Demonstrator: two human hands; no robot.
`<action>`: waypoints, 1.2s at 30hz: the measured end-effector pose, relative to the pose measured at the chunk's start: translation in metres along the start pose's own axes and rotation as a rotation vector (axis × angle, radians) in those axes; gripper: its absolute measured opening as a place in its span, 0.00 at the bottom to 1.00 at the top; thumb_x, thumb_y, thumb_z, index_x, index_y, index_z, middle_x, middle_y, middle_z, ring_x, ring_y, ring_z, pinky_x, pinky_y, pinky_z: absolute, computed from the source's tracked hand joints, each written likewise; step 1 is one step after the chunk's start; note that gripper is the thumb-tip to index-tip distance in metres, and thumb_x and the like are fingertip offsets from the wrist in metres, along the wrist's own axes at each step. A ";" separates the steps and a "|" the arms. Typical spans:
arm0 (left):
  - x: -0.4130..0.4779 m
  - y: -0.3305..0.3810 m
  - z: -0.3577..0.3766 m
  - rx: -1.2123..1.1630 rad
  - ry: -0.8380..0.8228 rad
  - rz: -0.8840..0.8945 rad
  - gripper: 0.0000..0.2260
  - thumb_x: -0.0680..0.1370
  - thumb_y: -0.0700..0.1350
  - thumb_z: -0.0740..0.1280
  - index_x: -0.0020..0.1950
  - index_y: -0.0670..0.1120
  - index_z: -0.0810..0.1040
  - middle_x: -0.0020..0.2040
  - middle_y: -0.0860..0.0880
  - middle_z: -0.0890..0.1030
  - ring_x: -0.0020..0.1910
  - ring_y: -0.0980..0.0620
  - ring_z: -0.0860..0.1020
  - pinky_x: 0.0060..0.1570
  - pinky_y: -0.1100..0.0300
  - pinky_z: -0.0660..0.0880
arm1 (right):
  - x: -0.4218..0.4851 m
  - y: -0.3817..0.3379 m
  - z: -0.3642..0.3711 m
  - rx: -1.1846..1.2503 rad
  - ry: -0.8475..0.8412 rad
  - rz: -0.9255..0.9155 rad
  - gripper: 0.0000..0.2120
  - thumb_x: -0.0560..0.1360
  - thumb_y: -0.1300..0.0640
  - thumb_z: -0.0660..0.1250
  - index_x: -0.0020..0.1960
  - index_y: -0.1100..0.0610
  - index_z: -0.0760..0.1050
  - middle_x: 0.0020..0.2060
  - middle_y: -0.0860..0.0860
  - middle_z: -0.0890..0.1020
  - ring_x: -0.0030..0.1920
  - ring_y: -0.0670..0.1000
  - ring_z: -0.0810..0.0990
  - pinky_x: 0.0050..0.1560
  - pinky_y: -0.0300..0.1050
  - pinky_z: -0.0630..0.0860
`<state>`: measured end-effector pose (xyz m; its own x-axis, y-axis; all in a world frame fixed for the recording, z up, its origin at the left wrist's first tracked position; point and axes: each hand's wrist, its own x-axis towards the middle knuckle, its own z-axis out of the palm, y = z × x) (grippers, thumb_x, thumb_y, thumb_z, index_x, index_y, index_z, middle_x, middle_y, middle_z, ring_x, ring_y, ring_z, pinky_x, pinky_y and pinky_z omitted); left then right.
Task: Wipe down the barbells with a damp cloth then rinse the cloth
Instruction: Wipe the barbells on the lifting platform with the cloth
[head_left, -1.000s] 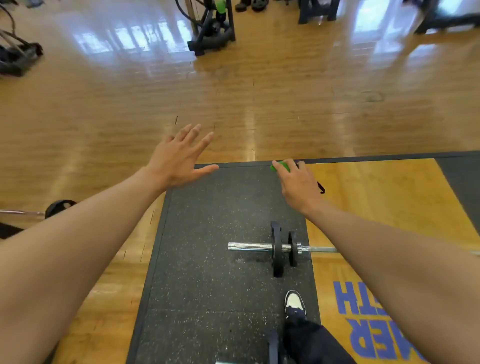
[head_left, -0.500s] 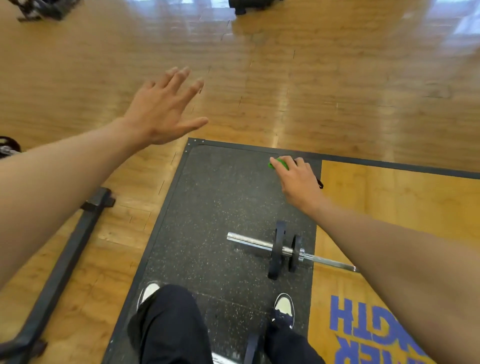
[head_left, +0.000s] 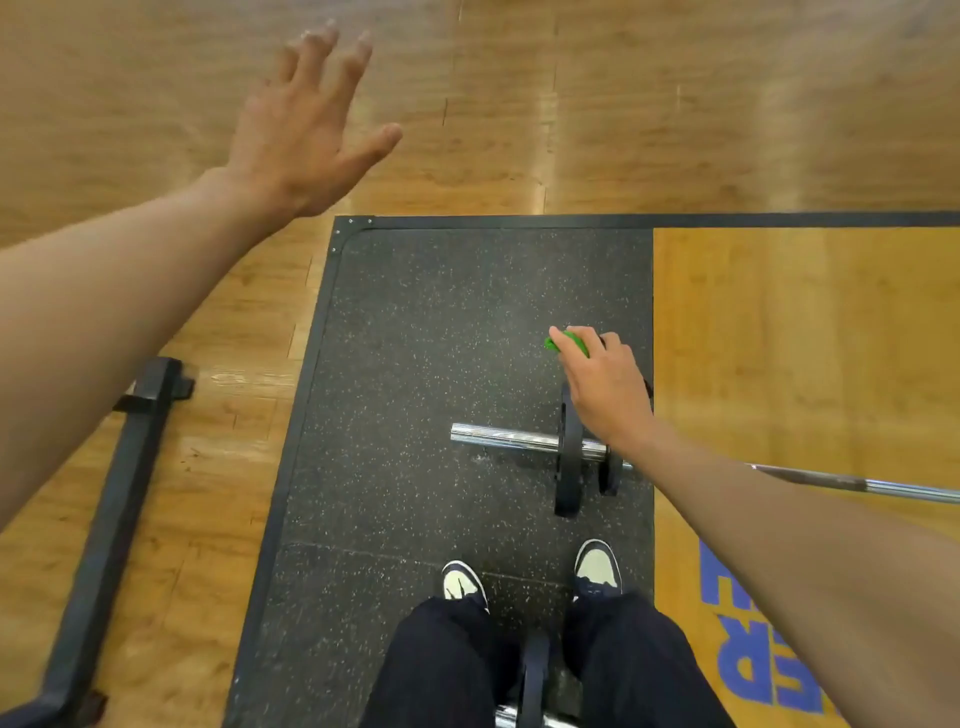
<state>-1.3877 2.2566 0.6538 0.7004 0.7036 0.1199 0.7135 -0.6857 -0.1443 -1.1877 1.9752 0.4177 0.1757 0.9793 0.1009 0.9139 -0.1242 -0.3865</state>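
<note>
Right hand (head_left: 605, 387) clutched green cloth (head_left: 569, 343), soft, light. Left hand (head_left: 306, 130) spread, holding nothing. Barbell (head_left: 519, 439) looked heavy, slick chrome; best wrapped at sleeve.

Floor (head_left: 623, 104): wood boards, glossy, streaked with glare.
Mat (head_left: 441, 338): black, rubber-like, pale flecks, matt and grainy.
Panel (head_left: 805, 338): smooth wood, softer sheen than the floor, blue painted letters.
Barbell (head_left: 498, 436): polished metal sleeve, mirror-bright; shaft a duller grey.
Plates (head_left: 569, 478): matt black.
Cloth (head_left: 569, 343): green, weave too small to tell.
Trousers (head_left: 441, 670): dark matt fabric.
Rail (head_left: 119, 467): black, faint sheen.
</note>
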 end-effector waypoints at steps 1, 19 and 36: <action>-0.002 0.001 0.021 -0.016 -0.007 -0.008 0.37 0.79 0.69 0.51 0.81 0.47 0.53 0.79 0.39 0.57 0.76 0.37 0.58 0.67 0.36 0.66 | -0.003 -0.001 0.018 0.004 0.006 0.000 0.23 0.78 0.66 0.67 0.72 0.59 0.73 0.63 0.58 0.78 0.50 0.63 0.76 0.47 0.54 0.73; -0.141 0.087 0.452 -0.066 -0.088 0.282 0.42 0.77 0.73 0.48 0.82 0.46 0.57 0.81 0.41 0.58 0.78 0.39 0.61 0.69 0.42 0.63 | -0.043 -0.014 0.352 0.005 0.072 0.364 0.33 0.71 0.71 0.71 0.75 0.60 0.69 0.69 0.58 0.76 0.60 0.64 0.76 0.59 0.58 0.76; -0.232 0.111 0.586 -0.244 -0.374 0.154 0.37 0.79 0.71 0.43 0.82 0.50 0.56 0.81 0.45 0.59 0.80 0.42 0.57 0.73 0.42 0.63 | -0.078 0.020 0.447 -0.072 -0.010 0.568 0.28 0.79 0.63 0.65 0.78 0.58 0.65 0.75 0.56 0.69 0.77 0.61 0.62 0.78 0.59 0.60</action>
<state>-1.4824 2.1271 0.0347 0.7753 0.5785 -0.2535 0.6169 -0.7796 0.1077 -1.3462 1.9683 -0.0073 0.6434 0.7571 -0.1136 0.6998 -0.6418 -0.3138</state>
